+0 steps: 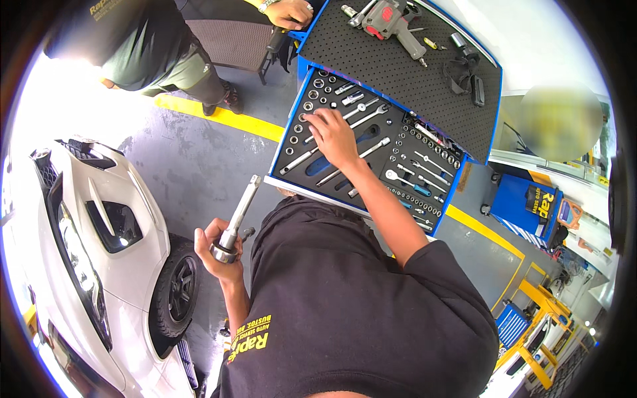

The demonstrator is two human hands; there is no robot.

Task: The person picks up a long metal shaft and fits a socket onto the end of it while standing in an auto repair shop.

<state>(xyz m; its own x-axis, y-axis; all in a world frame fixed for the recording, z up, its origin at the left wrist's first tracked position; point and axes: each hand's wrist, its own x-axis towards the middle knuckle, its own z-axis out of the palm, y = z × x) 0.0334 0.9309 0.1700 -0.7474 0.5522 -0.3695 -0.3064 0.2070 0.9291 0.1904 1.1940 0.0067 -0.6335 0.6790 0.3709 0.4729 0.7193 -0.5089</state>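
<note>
My left hand (219, 251) is closed around a chrome extension bar (244, 205). A round metal part sits at the bar's lower end, partly hidden by my fingers, with a small dark piece jutting from its side. My right hand (330, 136) reaches over the open tool drawer (371, 149), its fingertips pinched at a socket (302, 117) in the left column of the black foam. Around it lie more sockets, long bars, wrenches and a ratchet (393, 176), each in its cutout.
An impact wrench (397, 28) and a black strap (458, 76) lie on the cabinet's perforated top (345, 43). A white car (126, 265) stands at my left. Another person (142, 50) stands at the far left, one hand at the cabinet corner. A blue cart (524, 205) stands at the right.
</note>
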